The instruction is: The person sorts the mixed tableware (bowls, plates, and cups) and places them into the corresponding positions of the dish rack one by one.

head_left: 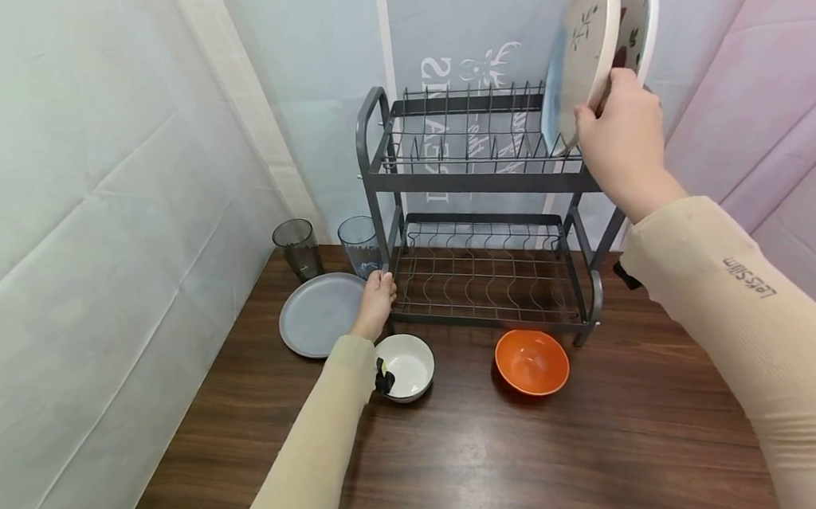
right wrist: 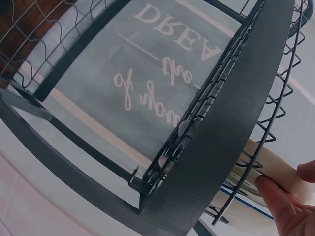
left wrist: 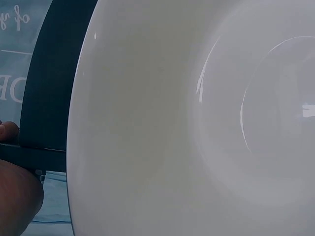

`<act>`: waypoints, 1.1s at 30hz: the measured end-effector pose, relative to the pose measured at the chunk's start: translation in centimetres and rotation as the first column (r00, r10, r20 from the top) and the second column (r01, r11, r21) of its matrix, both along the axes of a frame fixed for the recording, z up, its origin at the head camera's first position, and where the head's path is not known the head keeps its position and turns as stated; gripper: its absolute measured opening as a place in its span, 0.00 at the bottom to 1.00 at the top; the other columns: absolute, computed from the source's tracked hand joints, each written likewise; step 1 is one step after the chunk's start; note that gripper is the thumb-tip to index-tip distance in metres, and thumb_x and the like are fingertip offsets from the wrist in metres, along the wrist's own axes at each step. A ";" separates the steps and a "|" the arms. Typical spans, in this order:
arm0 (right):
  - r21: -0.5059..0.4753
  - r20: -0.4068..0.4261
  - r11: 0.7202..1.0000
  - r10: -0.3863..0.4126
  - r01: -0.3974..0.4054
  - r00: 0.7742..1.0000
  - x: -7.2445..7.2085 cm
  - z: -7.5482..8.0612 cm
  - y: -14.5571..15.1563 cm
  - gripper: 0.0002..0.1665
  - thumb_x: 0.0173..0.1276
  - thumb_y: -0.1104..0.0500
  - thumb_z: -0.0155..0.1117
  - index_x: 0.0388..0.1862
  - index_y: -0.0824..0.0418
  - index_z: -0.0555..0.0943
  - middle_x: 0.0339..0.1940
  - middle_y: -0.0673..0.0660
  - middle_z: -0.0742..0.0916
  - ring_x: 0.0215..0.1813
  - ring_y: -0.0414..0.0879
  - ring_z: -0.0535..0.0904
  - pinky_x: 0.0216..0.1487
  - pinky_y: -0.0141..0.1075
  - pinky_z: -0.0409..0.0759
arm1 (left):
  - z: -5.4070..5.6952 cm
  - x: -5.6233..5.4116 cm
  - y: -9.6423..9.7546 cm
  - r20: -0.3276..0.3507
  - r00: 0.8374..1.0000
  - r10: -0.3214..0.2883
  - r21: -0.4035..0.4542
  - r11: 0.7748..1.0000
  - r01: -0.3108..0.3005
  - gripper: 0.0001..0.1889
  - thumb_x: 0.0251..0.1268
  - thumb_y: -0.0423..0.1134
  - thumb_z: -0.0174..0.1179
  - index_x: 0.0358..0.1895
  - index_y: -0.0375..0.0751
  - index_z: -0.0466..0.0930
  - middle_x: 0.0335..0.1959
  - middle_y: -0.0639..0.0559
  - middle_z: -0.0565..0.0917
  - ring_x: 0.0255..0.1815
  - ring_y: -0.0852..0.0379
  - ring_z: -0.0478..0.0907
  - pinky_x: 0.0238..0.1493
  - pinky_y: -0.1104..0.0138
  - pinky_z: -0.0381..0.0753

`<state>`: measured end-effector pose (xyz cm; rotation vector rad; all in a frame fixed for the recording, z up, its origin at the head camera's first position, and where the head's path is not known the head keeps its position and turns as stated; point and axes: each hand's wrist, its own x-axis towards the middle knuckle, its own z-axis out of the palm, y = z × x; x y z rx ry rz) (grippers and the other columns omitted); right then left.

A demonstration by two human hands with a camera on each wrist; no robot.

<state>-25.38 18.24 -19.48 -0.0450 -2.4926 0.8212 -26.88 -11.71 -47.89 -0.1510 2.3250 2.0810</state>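
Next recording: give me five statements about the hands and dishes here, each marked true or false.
1. The right hand holds a cream plate. True.
2. The left hand touches nothing. False: it grips the rack.
3. The orange bowl stands on the rack. False: it is on the table.
4. The white bowl stands left of the orange bowl. True.
5. The gray plate stands upright. False: it lies flat.

Left hand gripping low; right hand pinching high.
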 end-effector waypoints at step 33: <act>-0.106 -0.515 0.994 -0.059 0.004 0.855 2.3 -14.0 5.9 0.13 0.66 0.64 0.52 0.36 0.73 0.80 0.31 0.67 0.85 0.31 0.18 0.68 0.37 0.10 0.60 | 0.3 0.1 0.0 0.018 1.000 0.001 -0.014 1.000 -0.001 0.11 0.75 0.47 0.37 0.43 0.44 0.62 0.32 0.53 0.62 0.45 0.52 0.67 0.58 0.57 0.68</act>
